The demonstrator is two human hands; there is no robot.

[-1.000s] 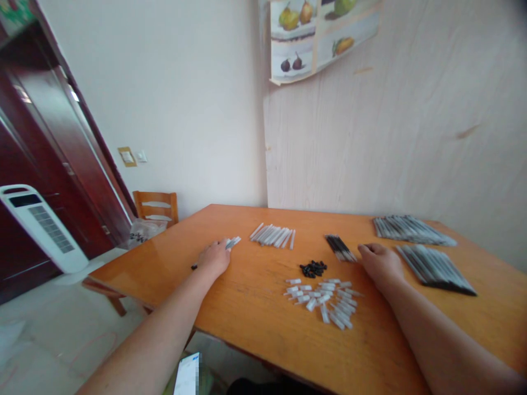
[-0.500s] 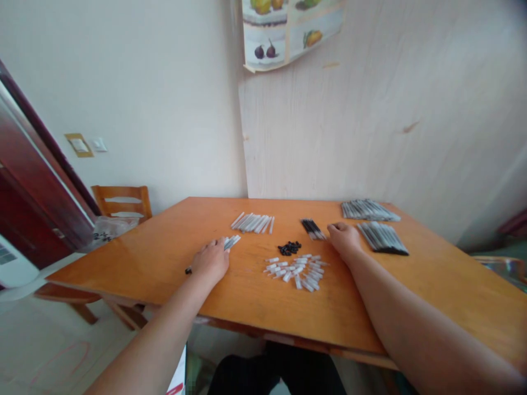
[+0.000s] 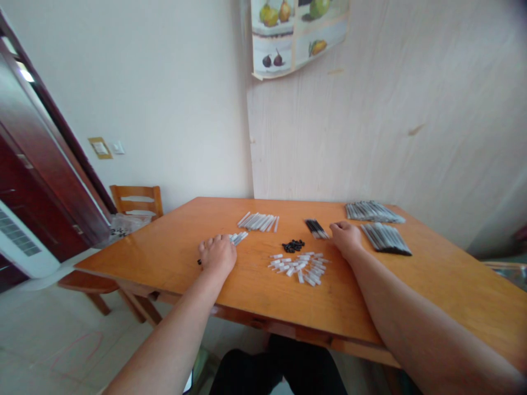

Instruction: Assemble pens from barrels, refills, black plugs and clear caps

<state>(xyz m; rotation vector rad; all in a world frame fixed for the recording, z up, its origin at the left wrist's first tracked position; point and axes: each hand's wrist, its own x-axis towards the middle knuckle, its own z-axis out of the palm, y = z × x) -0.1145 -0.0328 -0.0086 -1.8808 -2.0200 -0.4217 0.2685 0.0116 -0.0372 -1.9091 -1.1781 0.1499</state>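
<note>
My left hand (image 3: pixel 218 255) lies palm down over a small bunch of white pen-like tubes (image 3: pixel 239 237), its fingers apart across them. A black tip (image 3: pixel 200 262) shows at the hand's left side. My right hand (image 3: pixel 346 238) rests on the table with curled fingers; anything inside them is hidden. Just left of it is a row of thin black-and-clear sticks, like pen refills (image 3: pixel 316 228). Between my hands are a heap of small black caps (image 3: pixel 293 246) and, nearer me, a scatter of short white pieces with thin tips (image 3: pixel 302 266).
White tubes (image 3: pixel 258 221) lie side by side toward the back of the wooden table (image 3: pixel 164 269). At right are two stacks of pen-like sticks, one farther back (image 3: pixel 373 211) and one nearer (image 3: pixel 387 238). A chair (image 3: pixel 138 200) with a clear plastic bag (image 3: pixel 127 224) stands left.
The view has turned slightly left, so everything sits farther right in the picture. My left hand's fingers look more spread over the tubes. My right hand stays beside the black-and-clear sticks.
</note>
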